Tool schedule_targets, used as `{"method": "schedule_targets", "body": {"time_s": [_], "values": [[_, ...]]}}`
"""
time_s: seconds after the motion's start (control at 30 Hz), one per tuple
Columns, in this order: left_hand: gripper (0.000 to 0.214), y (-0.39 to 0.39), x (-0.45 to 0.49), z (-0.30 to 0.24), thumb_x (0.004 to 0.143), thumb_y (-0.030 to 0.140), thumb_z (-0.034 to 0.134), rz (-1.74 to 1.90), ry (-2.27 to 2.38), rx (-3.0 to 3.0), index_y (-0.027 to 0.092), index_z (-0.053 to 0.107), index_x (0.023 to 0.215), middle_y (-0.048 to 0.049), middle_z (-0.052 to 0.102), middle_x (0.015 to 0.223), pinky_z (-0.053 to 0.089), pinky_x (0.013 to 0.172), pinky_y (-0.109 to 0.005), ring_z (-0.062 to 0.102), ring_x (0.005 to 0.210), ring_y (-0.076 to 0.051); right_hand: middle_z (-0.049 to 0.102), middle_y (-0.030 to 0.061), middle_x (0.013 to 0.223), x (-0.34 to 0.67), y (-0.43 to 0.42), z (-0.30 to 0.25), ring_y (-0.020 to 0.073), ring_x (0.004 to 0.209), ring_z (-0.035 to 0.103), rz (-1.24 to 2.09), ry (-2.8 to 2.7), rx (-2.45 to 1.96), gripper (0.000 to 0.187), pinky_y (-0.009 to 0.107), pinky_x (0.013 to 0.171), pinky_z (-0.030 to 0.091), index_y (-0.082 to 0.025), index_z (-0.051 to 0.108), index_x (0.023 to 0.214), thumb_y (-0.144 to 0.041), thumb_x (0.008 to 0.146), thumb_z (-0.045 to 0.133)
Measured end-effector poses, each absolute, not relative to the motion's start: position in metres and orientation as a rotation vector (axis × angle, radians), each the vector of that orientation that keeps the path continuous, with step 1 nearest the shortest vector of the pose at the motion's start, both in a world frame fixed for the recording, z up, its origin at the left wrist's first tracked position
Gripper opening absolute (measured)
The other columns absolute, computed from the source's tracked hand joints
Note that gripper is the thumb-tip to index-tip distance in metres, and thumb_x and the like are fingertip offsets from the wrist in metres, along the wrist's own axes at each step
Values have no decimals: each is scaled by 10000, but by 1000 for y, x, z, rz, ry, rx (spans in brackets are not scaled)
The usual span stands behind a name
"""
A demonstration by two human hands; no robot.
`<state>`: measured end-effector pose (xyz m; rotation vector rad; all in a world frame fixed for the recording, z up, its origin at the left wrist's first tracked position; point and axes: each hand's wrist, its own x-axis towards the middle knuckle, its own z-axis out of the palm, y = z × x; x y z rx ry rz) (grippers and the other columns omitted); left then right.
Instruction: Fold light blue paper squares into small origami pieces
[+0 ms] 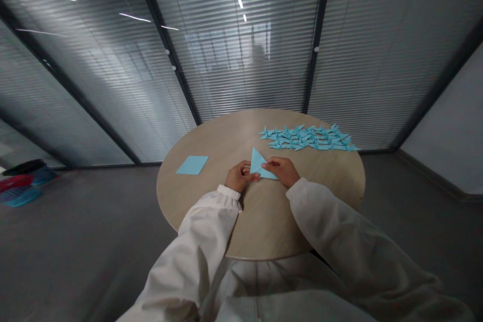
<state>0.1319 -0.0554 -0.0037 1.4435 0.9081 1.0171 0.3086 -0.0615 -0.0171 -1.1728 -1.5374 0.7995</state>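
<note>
Bare counter (264, 221) lies along the near edge; folded paper cranes (307, 138) crowd the far right edge, a paper stack (192, 165) the left.

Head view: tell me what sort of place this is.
Probably an office meeting room: glass partition walls with grey horizontal blinds, plain grey floor, and a round pale wooden table where left hand and right hand hold a light blue paper triangle.

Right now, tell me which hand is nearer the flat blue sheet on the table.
Left. The left hand is right of the flat blue sheet; the right hand lies farther, beyond the folded triangle.
</note>
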Motion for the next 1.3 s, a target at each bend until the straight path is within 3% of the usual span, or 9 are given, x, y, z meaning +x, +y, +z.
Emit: {"method": "schedule_targets", "body": {"time_s": [0.37,0.53,0.73,0.9,1.3], "values": [[498,-58,134,-1,442,297,815,1061,895,1365,121,596,852,-34,683,655,531,641,-305,643,593,-162,633,-2,673,313,-61,-17,138,623,563,740,-1436,-1205,319,223,564,411,-159,645,738,-472,716,591],[428,-59,135,0,487,389,785,1034,908,1371,125,632,787,-48,694,681,531,676,-315,649,631,-169,609,-9,632,311,-62,-15,129,593,540,686,-1448,-1234,318,219,540,386,-162,633,697,-477,714,590],[399,-59,135,1,487,429,780,1013,925,1344,130,634,708,-52,692,660,536,691,-334,655,643,-185,564,-26,600,309,-67,-7,113,561,496,799,-1443,-1144,322,214,527,376,-157,608,680,-479,687,611],[407,-58,133,-2,522,409,778,957,892,1313,108,633,754,-79,694,691,537,697,-324,667,676,-193,503,-41,544,310,-69,-5,94,520,435,853,-1478,-1124,333,208,498,338,-149,609,628,-476,693,612],[393,-61,134,-3,536,436,769,812,881,1397,100,641,693,-61,660,600,543,589,-288,658,585,-193,627,-5,656,311,-65,-13,132,612,541,892,-1534,-1093,303,226,574,402,-151,690,723,-443,679,624]]}}
